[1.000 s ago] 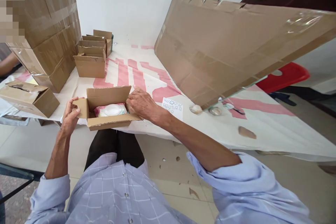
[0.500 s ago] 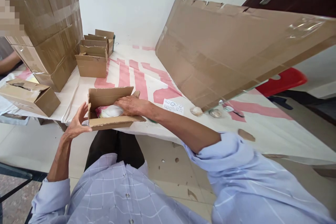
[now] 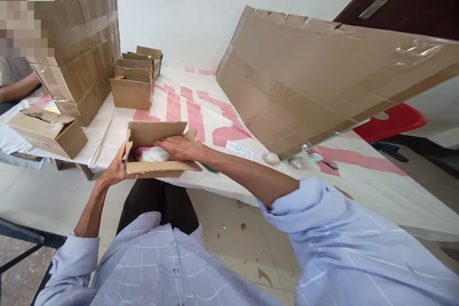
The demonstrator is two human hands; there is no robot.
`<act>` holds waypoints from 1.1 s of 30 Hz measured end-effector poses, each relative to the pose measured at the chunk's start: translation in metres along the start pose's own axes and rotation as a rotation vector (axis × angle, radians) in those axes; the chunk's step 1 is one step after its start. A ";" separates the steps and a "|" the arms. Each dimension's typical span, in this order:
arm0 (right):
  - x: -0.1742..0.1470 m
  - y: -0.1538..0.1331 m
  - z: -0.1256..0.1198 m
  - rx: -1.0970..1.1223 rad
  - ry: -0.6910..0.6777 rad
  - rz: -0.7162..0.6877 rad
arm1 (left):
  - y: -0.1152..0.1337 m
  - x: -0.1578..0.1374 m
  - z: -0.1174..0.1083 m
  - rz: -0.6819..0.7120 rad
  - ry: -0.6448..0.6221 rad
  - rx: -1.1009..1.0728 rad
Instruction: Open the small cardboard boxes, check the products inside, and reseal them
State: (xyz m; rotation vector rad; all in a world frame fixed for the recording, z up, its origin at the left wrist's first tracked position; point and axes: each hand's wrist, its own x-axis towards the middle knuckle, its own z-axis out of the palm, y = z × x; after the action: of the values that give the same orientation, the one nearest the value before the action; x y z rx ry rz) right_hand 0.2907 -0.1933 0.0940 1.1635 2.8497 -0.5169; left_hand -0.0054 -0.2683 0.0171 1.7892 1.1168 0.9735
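Observation:
An open cardboard box (image 3: 156, 168) stands at the table's front edge, its flaps up. Inside it lie a rounded white object (image 3: 158, 154) and something pink and yellowish (image 3: 143, 154), whose kinds I cannot make out. My left hand (image 3: 117, 168) grips the box's left end, thumb along the front and fingers partly hidden behind the side. From the right, my right hand (image 3: 177, 147) reaches into the box. Its fingers are stretched out flat beside and just above the white object; the fingertips lie near the back wall.
A closed carton (image 3: 48, 131) and a tall stack of taped cartons (image 3: 84, 57) stand left, with a person's arm (image 3: 21, 88) beyond. Several open boxes (image 3: 132, 93) line up behind. A large cardboard sheet (image 3: 304, 76) leans right, near a sticker sheet (image 3: 239, 150) and tape rolls (image 3: 297, 162).
My left hand has closed in from beside the box onto its left end. My right hand stays inside, its fingers a little flatter. The view has shifted slightly.

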 end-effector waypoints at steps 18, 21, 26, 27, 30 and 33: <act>-0.029 0.006 -0.038 0.037 0.256 -0.130 | -0.013 0.022 0.010 0.030 -0.029 -0.165; -0.036 0.007 -0.055 0.075 0.311 -0.121 | -0.007 0.035 0.019 0.042 -0.045 -0.173; -0.053 0.004 -0.084 0.167 0.418 -0.087 | -0.001 0.044 0.027 0.047 -0.060 -0.136; -0.057 0.004 -0.090 0.197 0.452 -0.077 | -0.001 0.043 0.025 0.030 -0.047 -0.127; -0.066 0.002 -0.106 0.311 0.546 -0.048 | 0.005 0.036 0.013 0.001 0.072 -0.103; -0.073 -0.004 -0.122 0.430 0.620 -0.052 | 0.027 0.039 -0.004 0.128 0.242 -0.105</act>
State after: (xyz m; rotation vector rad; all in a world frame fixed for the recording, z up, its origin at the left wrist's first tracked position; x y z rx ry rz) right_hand 0.3539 -0.2074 0.2207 1.5448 3.3998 -0.9589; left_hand 0.0115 -0.2390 0.0510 1.7073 1.0844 1.3297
